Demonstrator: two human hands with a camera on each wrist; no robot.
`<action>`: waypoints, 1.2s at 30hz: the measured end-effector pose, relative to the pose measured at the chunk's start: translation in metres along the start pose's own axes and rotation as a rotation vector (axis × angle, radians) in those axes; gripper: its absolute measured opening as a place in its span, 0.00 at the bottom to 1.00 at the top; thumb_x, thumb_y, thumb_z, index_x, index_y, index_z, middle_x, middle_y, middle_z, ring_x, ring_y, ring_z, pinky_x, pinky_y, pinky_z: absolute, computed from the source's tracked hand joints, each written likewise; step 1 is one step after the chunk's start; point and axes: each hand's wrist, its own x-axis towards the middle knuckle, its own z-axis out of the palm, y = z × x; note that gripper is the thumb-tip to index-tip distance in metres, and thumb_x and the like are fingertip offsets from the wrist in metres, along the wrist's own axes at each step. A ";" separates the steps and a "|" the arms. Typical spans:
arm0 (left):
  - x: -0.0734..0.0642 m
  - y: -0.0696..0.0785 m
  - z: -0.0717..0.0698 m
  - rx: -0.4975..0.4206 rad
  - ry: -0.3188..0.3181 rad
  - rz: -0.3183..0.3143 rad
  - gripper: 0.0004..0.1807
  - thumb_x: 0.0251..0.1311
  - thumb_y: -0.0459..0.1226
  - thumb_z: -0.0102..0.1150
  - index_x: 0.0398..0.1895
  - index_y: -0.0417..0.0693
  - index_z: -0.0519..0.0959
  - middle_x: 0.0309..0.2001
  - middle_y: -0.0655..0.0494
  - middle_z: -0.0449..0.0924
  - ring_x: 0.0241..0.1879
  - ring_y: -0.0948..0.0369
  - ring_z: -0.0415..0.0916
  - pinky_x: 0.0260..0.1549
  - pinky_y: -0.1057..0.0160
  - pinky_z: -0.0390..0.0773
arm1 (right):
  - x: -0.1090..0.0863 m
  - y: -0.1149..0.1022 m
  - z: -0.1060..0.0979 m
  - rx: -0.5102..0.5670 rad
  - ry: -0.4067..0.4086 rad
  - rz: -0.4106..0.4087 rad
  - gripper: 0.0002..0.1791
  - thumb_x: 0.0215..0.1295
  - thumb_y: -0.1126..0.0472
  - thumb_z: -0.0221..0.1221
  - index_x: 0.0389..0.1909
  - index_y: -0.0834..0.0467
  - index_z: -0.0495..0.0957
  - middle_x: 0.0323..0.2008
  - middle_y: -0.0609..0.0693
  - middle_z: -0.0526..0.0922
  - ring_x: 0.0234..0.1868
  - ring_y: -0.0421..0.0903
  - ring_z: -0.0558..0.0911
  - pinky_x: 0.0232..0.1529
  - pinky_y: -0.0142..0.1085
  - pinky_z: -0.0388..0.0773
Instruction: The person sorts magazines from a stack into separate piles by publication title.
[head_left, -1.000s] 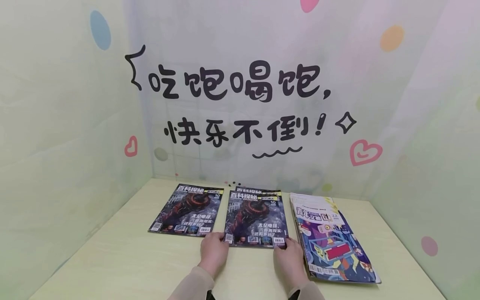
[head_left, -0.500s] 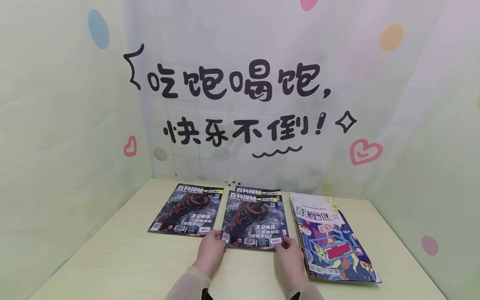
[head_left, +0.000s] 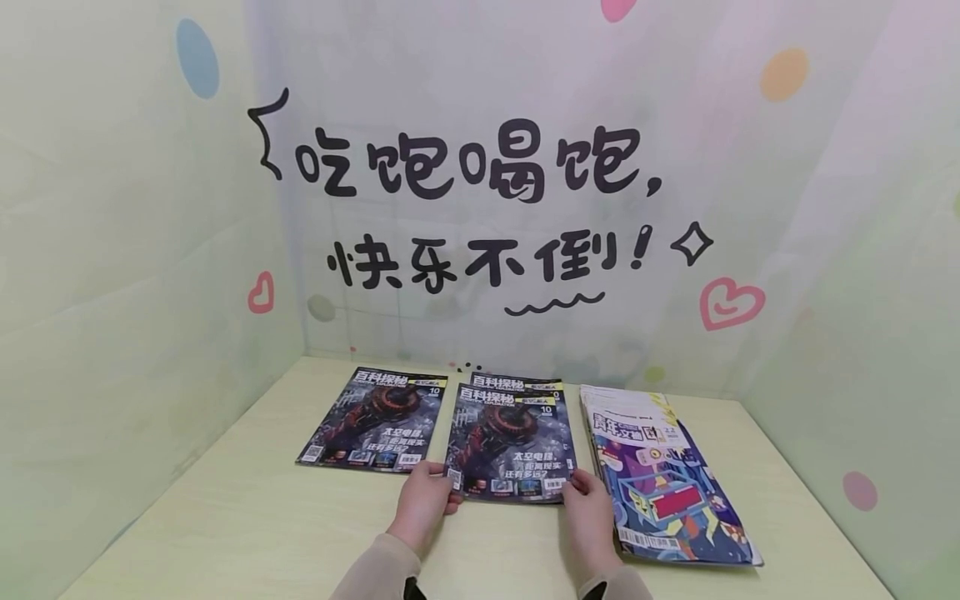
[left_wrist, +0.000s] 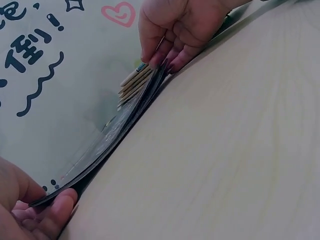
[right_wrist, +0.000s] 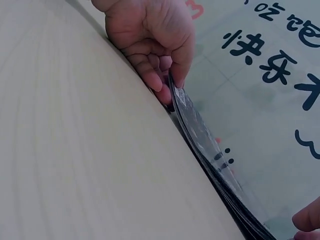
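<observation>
A small stack of dark magazines [head_left: 510, 442] with a red machine on the cover lies before me. Another copy's top edge [head_left: 517, 382] shows behind it. My left hand [head_left: 423, 507] pinches the stack's near left corner, thumb on top and fingers beneath. At the near right corner my right hand [head_left: 588, 517] holds the edge, its thumb by the cover's side. In the left wrist view, several layers of the lifted stack [left_wrist: 120, 135] bow between the left hand [left_wrist: 35, 210] and right hand [left_wrist: 182, 30].
A matching magazine [head_left: 375, 421] lies to the left. On the right stands a pile of colourful magazines [head_left: 667, 492], close to my right hand. The pale wooden table [head_left: 225, 533] meets printed walls [head_left: 480, 333] at its back and sides.
The stack has come slightly toward me and to the left. My left hand has shifted a little left. The right hand has slid outward from the cover to its right edge.
</observation>
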 end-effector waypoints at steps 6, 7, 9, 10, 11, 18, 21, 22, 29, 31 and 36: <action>0.001 -0.003 0.001 0.008 -0.009 0.007 0.18 0.60 0.26 0.46 0.53 0.24 0.65 0.36 0.40 0.76 0.24 0.60 0.78 0.24 0.63 0.81 | 0.001 0.002 0.001 0.147 -0.002 0.048 0.25 0.66 0.70 0.50 0.62 0.76 0.62 0.58 0.71 0.69 0.59 0.61 0.69 0.62 0.53 0.66; 0.001 -0.003 0.001 0.009 -0.011 0.007 0.19 0.60 0.26 0.46 0.54 0.24 0.65 0.36 0.40 0.76 0.24 0.60 0.78 0.24 0.63 0.81 | 0.002 0.002 0.002 0.184 -0.003 0.058 0.26 0.66 0.71 0.50 0.63 0.77 0.61 0.58 0.72 0.68 0.59 0.61 0.69 0.62 0.53 0.66; 0.001 -0.003 0.001 0.011 -0.014 0.008 0.21 0.61 0.26 0.46 0.57 0.23 0.63 0.39 0.37 0.76 0.24 0.61 0.78 0.24 0.63 0.81 | 0.003 0.004 0.004 0.247 -0.007 0.079 0.26 0.65 0.73 0.50 0.63 0.78 0.60 0.59 0.74 0.66 0.60 0.62 0.69 0.63 0.52 0.66; 0.001 -0.003 0.001 0.017 -0.018 0.013 0.23 0.61 0.26 0.46 0.59 0.23 0.63 0.40 0.36 0.77 0.24 0.61 0.78 0.24 0.63 0.81 | 0.003 0.004 0.005 0.270 -0.013 0.089 0.27 0.65 0.73 0.50 0.63 0.79 0.59 0.59 0.75 0.66 0.57 0.60 0.72 0.61 0.48 0.70; 0.001 -0.002 0.001 0.020 -0.025 0.017 0.24 0.61 0.26 0.45 0.61 0.23 0.62 0.41 0.36 0.77 0.24 0.62 0.78 0.24 0.63 0.81 | 0.004 0.005 0.005 0.299 -0.020 0.101 0.27 0.65 0.74 0.50 0.64 0.80 0.58 0.59 0.76 0.66 0.53 0.57 0.75 0.58 0.44 0.73; 0.000 -0.002 0.000 0.027 -0.059 0.039 0.27 0.62 0.26 0.43 0.65 0.24 0.60 0.37 0.43 0.79 0.24 0.62 0.77 0.25 0.64 0.81 | 0.003 0.005 0.006 0.347 -0.064 0.148 0.29 0.63 0.76 0.47 0.65 0.80 0.54 0.60 0.77 0.64 0.32 0.40 0.77 0.34 0.28 0.79; -0.001 -0.002 0.000 0.033 -0.054 0.039 0.27 0.62 0.27 0.44 0.65 0.25 0.60 0.38 0.41 0.79 0.24 0.62 0.77 0.25 0.64 0.81 | 0.003 0.006 0.006 0.296 -0.058 0.145 0.27 0.65 0.74 0.46 0.64 0.80 0.57 0.55 0.75 0.69 0.30 0.41 0.78 0.32 0.30 0.79; -0.001 -0.002 0.000 0.036 -0.052 0.037 0.27 0.63 0.27 0.44 0.66 0.26 0.60 0.39 0.40 0.79 0.24 0.62 0.77 0.26 0.63 0.81 | 0.003 0.006 0.006 0.276 -0.053 0.141 0.26 0.66 0.73 0.46 0.63 0.80 0.58 0.53 0.74 0.71 0.30 0.42 0.78 0.31 0.30 0.80; -0.001 -0.001 -0.001 0.052 -0.061 0.040 0.27 0.65 0.28 0.44 0.67 0.26 0.58 0.48 0.32 0.75 0.25 0.62 0.78 0.26 0.63 0.81 | 0.004 0.006 0.005 0.201 -0.055 0.129 0.27 0.62 0.76 0.45 0.62 0.82 0.57 0.48 0.74 0.74 0.25 0.42 0.79 0.27 0.32 0.80; 0.000 -0.001 -0.002 0.053 -0.082 0.042 0.28 0.65 0.27 0.43 0.67 0.24 0.56 0.49 0.32 0.75 0.25 0.62 0.78 0.27 0.63 0.81 | 0.004 0.006 0.005 0.184 -0.064 0.119 0.28 0.59 0.77 0.45 0.62 0.83 0.56 0.46 0.74 0.75 0.24 0.41 0.79 0.26 0.32 0.80; 0.001 0.000 -0.004 0.052 -0.124 0.043 0.28 0.66 0.26 0.42 0.68 0.22 0.53 0.45 0.35 0.76 0.26 0.62 0.77 0.29 0.63 0.81 | 0.003 0.005 0.004 0.143 -0.078 0.103 0.28 0.57 0.78 0.45 0.60 0.85 0.57 0.39 0.70 0.78 0.21 0.41 0.78 0.23 0.32 0.80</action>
